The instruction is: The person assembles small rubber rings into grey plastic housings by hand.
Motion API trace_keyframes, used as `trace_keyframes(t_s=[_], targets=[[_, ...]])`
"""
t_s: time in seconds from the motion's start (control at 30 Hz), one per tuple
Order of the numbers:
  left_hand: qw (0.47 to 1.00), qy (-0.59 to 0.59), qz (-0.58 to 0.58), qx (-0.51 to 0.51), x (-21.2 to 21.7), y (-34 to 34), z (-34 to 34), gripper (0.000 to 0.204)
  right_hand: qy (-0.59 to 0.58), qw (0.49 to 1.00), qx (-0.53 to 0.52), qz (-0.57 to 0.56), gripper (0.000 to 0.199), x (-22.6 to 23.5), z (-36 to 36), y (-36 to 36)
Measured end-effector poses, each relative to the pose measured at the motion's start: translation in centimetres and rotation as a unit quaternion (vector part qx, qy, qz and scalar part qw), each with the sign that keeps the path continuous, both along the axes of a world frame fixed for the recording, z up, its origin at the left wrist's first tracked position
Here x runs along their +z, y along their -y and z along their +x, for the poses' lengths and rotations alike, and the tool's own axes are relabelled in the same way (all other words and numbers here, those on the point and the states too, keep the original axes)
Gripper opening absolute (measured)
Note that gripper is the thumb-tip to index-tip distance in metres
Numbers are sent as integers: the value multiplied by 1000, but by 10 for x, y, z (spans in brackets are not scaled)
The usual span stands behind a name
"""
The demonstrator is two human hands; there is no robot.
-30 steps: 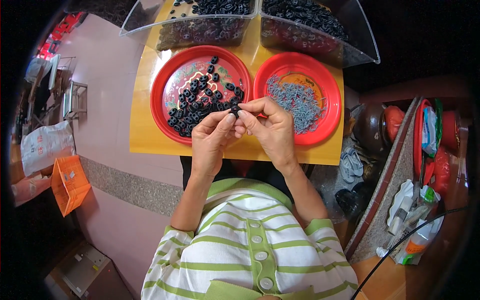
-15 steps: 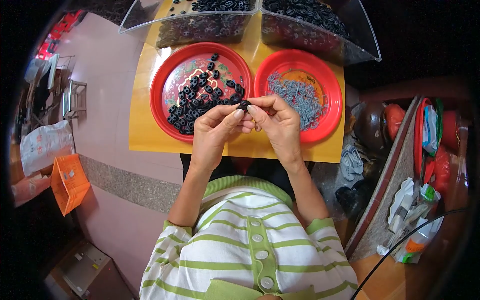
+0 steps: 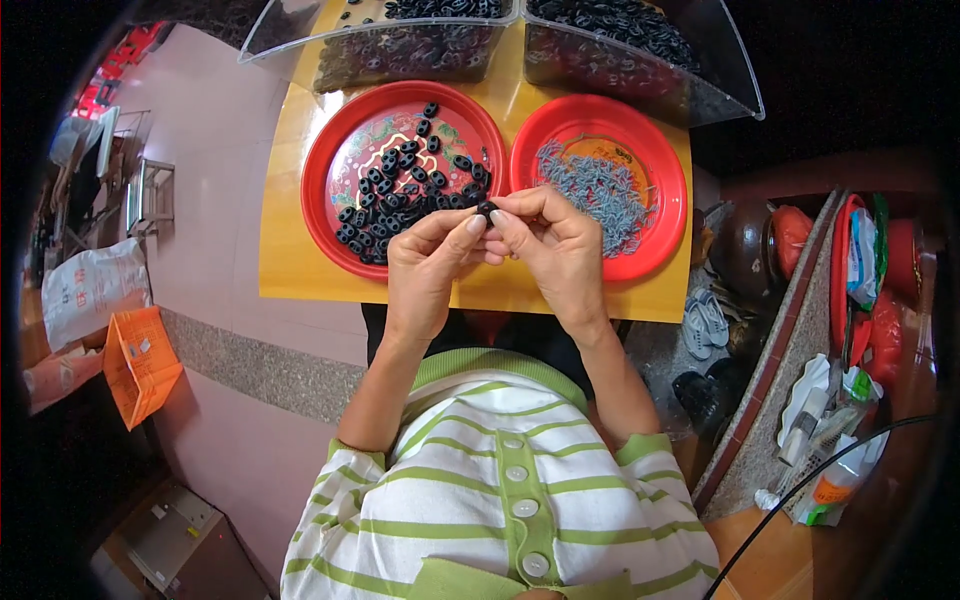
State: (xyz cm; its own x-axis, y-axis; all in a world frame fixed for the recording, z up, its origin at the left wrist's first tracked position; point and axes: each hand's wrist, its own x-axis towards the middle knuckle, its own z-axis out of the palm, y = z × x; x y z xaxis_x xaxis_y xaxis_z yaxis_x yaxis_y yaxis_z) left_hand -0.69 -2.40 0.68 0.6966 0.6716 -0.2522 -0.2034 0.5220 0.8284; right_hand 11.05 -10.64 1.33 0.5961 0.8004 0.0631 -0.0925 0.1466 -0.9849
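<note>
1. Black plastic piece (image 3: pixel 486 210) is pinched between the fingertips of both hands, just above the near edge of the left red plate (image 3: pixel 330 160); the left hand (image 3: pixel 428 262) and right hand (image 3: pixel 552 245) are each closed on it.
2. Done, by my reading: two clear bins (image 3: pixel 640 60) at the far edge already hold heaps of black pieces.
3. Left: a good pile of black pieces (image 3: pixel 400 185) on the left plate, and small grey metal parts (image 3: pixel 600 190) on the right red plate (image 3: pixel 655 235) (springs, perhaps; too small to tell).
4. Surface: a yellow table (image 3: pixel 290 260).
5. Room: pinkish floor (image 3: pixel 210 230), an orange crate (image 3: pixel 140 360) to the left, cluttered shelves (image 3: pixel 850 300) to the right.
</note>
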Motion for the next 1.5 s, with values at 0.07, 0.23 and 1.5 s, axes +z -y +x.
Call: trace_keyframes(t_s=[0.07, 0.23, 1.5], targets=[[1000, 2, 5, 4, -1, 1, 2, 17, -7, 1000, -6, 8, 8, -4, 0, 0], [999, 35, -28, 0, 4, 2, 9, 18, 47, 999, -20, -7, 9, 0, 7, 1], [989, 94, 109, 34, -17, 2, 3, 21, 198, 976, 73, -48, 21, 17, 18, 10]])
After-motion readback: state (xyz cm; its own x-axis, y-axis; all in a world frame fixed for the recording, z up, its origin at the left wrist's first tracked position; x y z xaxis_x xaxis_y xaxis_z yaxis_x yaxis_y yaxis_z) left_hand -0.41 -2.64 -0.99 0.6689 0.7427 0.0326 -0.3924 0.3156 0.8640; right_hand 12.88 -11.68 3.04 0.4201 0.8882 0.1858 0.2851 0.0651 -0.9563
